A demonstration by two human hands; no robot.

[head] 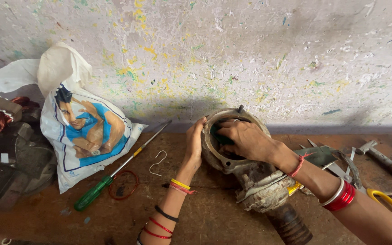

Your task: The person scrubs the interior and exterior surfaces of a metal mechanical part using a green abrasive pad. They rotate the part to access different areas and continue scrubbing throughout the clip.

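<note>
The setting was a repair workshop. A paint-spattered wall (250,54) backed a worn wooden bench (205,213) that carried a green-handled screwdriver (110,177), a hammer (389,161), copper-wound motor parts (1,122) and a corroded pump housing (255,181).

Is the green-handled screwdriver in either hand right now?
No. The green-handled screwdriver lies on the bench beside the bag, while the left hand grips the metal housing rim and the right hand reaches inside.

Both hands (195,138) on metal housing (250,181)
</note>
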